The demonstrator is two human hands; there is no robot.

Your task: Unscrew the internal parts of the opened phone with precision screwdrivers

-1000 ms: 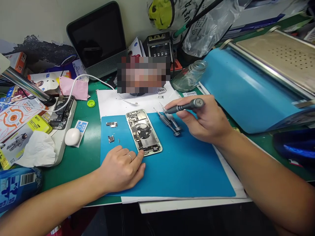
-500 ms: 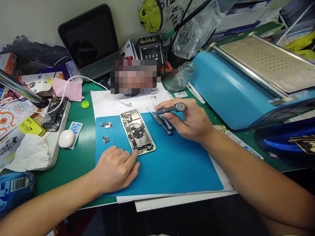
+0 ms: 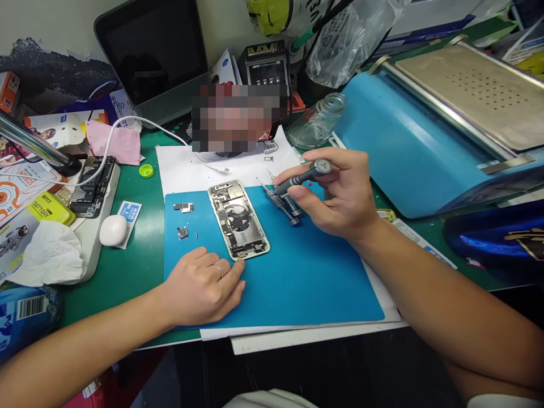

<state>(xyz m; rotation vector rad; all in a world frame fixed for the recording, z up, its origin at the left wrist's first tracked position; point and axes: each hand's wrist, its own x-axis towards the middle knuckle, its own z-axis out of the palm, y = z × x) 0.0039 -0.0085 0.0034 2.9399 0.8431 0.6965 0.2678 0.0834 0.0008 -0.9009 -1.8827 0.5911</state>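
Grey screwdriver [image 3: 301, 177]: clamped in the fingers of your right hand [image 3: 346, 191]. Opened phone [image 3: 255, 229] lies just beyond the index fingertip of your left hand [image 3: 206, 288]; whether those curled fingers grip anything cannot be told. Risk: fingertip contact alone could let the phone slide; a knuckle brush could scatter small parts [image 3: 182, 233] beyond your left fingers.

Thin silver-coloured ring [image 3: 218, 270] on left hand [image 3: 204, 288]; forearms [image 3: 114, 320] bare; pale cloth [image 3: 272, 400] at bottom edge.

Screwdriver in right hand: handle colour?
Dark grey screwdriver handle; it shows best in the head view.
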